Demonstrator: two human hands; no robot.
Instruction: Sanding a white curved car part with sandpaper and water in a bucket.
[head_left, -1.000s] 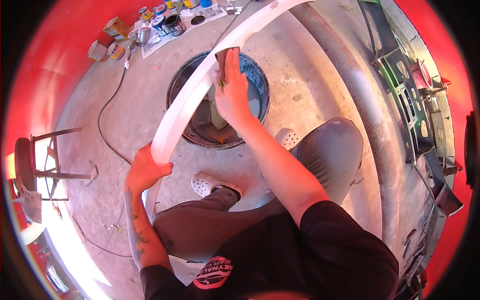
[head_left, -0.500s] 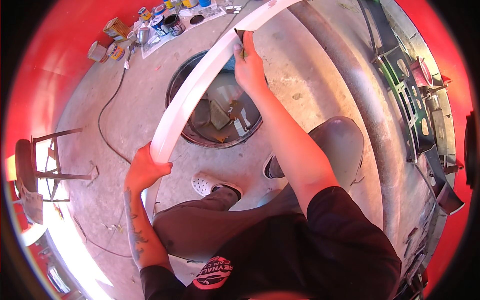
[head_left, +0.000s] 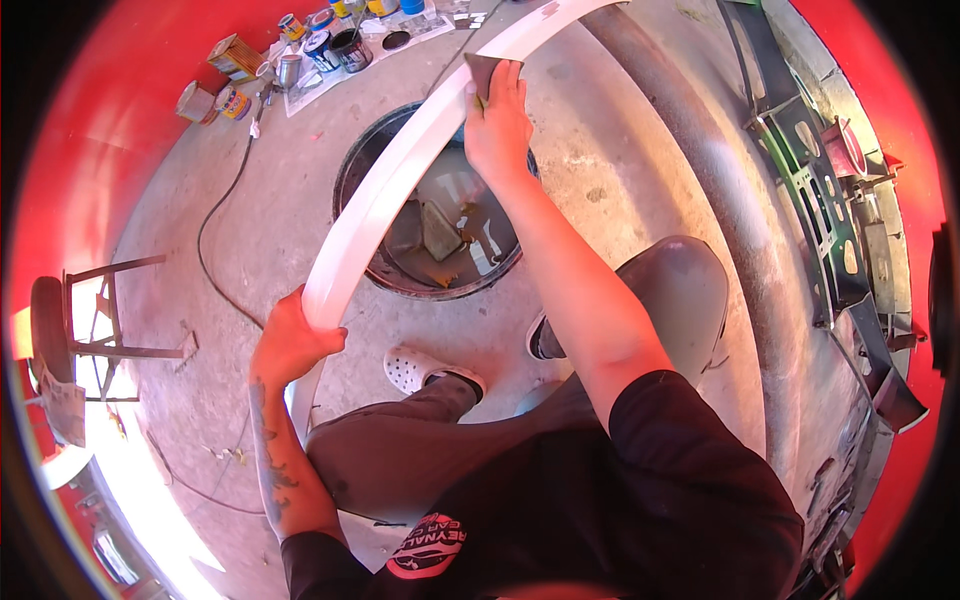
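A long, curved white trim strip point(head_left: 385, 190) slants across the view from beside my left leg up to the top edge. My left hand point(head_left: 297, 340) is closed round its lower part, thumb over the near edge. Farther up, my right hand point(head_left: 497, 130) is closed on a dark piece of sandpaper point(head_left: 484, 68), which lies against the strip. The thumb is on the near side of the sandpaper and the fingertips are over it. Part of the strip's lower end is hidden behind my left hand and leg.
Beneath the strip stands a round black tub point(head_left: 445, 294) of murky water with a block-like piece point(head_left: 440, 232) in it. Paint cans point(head_left: 350, 48) stand at the far left, near a hose point(head_left: 205, 225). A metal stand point(head_left: 120, 300) is left; dark car body parts point(head_left: 830, 210) line the right.
My right hand has shifted slightly, its fingers tilting right, and more of the sandpaper's face now shows on the strip. My left hand stays in the same grip.
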